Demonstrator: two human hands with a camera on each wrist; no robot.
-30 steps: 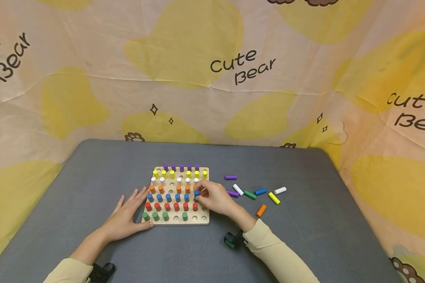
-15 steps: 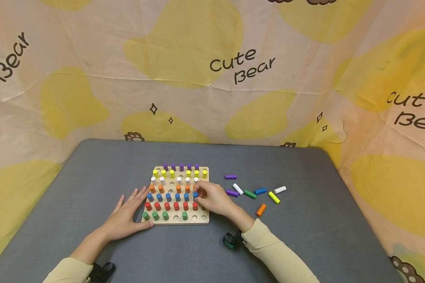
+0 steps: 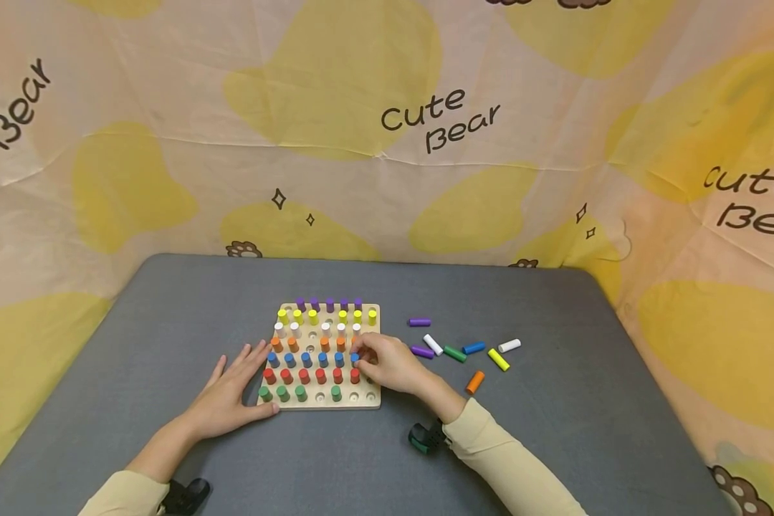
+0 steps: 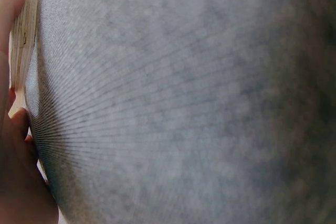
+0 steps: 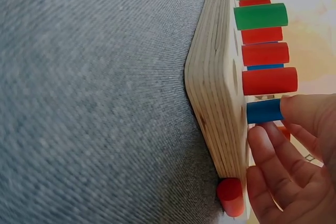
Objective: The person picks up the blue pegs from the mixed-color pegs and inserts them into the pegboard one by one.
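A wooden pegboard (image 3: 329,405) stands on the table with rows of coloured pegs upright in it. My right hand (image 3: 393,363) pinches a blue peg (image 5: 265,110) between thumb and fingers, at the right end of the blue row. In the right wrist view that peg's lower end is at the board face, beside a red peg (image 5: 269,81). My left hand (image 3: 228,401) lies with fingers spread along the board's left edge, its thumb at the front left corner. The right hand hides part of the board's right side.
Right of the board lie several loose pegs, among them an orange peg (image 3: 475,382), a yellow peg (image 3: 499,359) and a green peg (image 3: 455,354). Another red peg (image 5: 231,196) lies against the board's edge. A printed cloth (image 3: 335,86) hangs behind the grey table (image 3: 555,430).
The blue peg in my right hand has gone down slightly, into line with its row, and the hand has followed it. My left hand has kept its place.
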